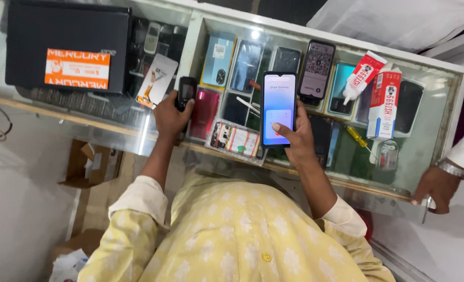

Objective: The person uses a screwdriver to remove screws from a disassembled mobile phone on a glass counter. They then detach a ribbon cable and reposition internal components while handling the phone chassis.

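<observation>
Here, going from the left, the left hand [170, 116] is closed around a small black keypad phone [185, 92], held upright over the glass counter [112, 122], just right of a white card [157, 81]. Further right, the right hand [294, 137] grips a smartphone [278, 108] with a lit screen, fingers wrapped behind it and the thumb resting on the glass. The two phones are near each other but apart. At the far right, another person's hand [436, 188] rests on the counter edge.
</observation>
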`<action>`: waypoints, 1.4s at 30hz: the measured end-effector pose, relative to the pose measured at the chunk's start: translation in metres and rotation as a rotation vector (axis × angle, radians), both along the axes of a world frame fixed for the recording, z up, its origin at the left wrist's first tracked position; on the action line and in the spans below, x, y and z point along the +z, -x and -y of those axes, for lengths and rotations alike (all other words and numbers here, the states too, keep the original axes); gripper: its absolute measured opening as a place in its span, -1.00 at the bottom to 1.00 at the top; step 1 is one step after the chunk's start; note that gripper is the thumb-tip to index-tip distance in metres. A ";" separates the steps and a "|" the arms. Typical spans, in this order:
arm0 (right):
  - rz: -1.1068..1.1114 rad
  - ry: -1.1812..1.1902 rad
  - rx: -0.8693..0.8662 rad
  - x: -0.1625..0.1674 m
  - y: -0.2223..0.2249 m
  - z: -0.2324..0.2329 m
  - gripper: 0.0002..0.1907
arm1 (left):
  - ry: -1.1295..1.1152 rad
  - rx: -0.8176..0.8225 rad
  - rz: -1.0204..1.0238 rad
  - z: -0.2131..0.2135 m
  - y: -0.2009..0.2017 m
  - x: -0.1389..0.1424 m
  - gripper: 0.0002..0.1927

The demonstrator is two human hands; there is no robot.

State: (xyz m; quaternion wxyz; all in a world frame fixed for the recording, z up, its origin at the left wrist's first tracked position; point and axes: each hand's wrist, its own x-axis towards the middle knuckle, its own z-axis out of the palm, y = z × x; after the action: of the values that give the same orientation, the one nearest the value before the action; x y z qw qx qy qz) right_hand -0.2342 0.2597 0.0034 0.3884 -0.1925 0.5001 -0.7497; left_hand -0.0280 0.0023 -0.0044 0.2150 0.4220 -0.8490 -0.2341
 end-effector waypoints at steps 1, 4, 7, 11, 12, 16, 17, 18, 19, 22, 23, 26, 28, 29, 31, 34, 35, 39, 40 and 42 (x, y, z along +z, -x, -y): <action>-0.026 0.001 -0.008 0.000 -0.001 0.007 -0.23 | -0.003 -0.012 -0.005 0.002 -0.001 -0.002 -0.57; -0.019 0.000 -0.052 -0.004 -0.011 0.025 -0.25 | 0.020 -0.039 -0.039 0.004 -0.007 -0.008 -0.56; 0.071 0.002 -0.117 -0.012 -0.019 0.046 -0.32 | -0.042 -0.067 -0.058 0.013 -0.011 -0.011 -0.55; -0.045 -0.108 -0.158 -0.021 -0.028 0.076 -0.39 | -0.130 -0.080 -0.190 0.015 -0.018 -0.015 -0.58; -0.096 -0.153 -0.163 -0.023 -0.033 0.085 -0.41 | -0.165 -0.063 -0.227 0.016 -0.021 -0.016 -0.60; -0.188 -0.303 -0.089 -0.023 -0.049 0.128 -0.42 | -0.234 -0.041 -0.364 0.023 -0.026 -0.021 -0.65; -0.236 -0.338 -0.070 -0.022 -0.053 0.137 -0.41 | -0.239 -0.048 -0.389 0.024 -0.028 -0.022 -0.67; -0.283 -0.375 -0.052 -0.019 -0.057 0.145 -0.40 | -0.271 -0.044 -0.399 0.025 -0.029 -0.022 -0.67; -0.278 -0.372 -0.046 -0.017 -0.060 0.154 -0.40 | -0.305 -0.041 -0.408 0.026 -0.030 -0.022 -0.68; -0.289 -0.345 -0.051 -0.007 -0.063 0.177 -0.40 | -0.364 -0.033 -0.421 0.025 -0.032 -0.019 -0.69; -0.306 -0.332 -0.065 -0.003 -0.064 0.184 -0.39 | -0.377 -0.031 -0.423 0.024 -0.032 -0.017 -0.69; -0.416 -0.406 -0.078 0.006 -0.062 0.196 -0.36 | -0.364 -0.045 -0.483 0.021 -0.031 -0.010 -0.71; -0.566 -0.475 -0.072 0.011 -0.059 0.196 -0.36 | -0.340 -0.039 -0.467 0.020 -0.031 -0.005 -0.68; -0.668 -0.501 -0.064 0.013 -0.057 0.194 -0.36 | -0.329 -0.035 -0.459 0.019 -0.031 -0.004 -0.67; -0.755 -0.558 -0.030 0.017 -0.052 0.188 -0.35 | -0.364 -0.034 -0.444 0.019 -0.031 -0.002 -0.71; -0.862 -0.583 0.001 0.016 -0.045 0.175 -0.33 | -0.458 -0.071 -0.569 0.019 -0.029 -0.004 -0.75; -1.008 -0.538 -0.016 0.015 -0.043 0.170 -0.35 | -0.496 -0.094 -0.637 0.019 -0.028 -0.006 -0.77; -1.130 -0.433 0.054 0.009 -0.033 0.153 -0.36 | -0.741 -0.045 -0.800 0.018 -0.027 -0.010 -0.79; -1.130 -0.438 0.061 0.008 -0.031 0.150 -0.36 | -0.809 -0.024 -0.799 0.016 -0.027 -0.010 -0.79; -1.131 -0.447 0.076 0.004 -0.028 0.145 -0.36 | -0.924 0.004 -0.823 0.009 -0.028 -0.005 -0.80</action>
State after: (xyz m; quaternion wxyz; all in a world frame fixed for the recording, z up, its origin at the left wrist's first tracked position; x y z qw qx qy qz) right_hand -0.2061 0.1142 0.0078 0.1200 -0.4924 0.7668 -0.3938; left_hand 0.0004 -0.0065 -0.0091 0.3205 0.3481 -0.5066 -0.7207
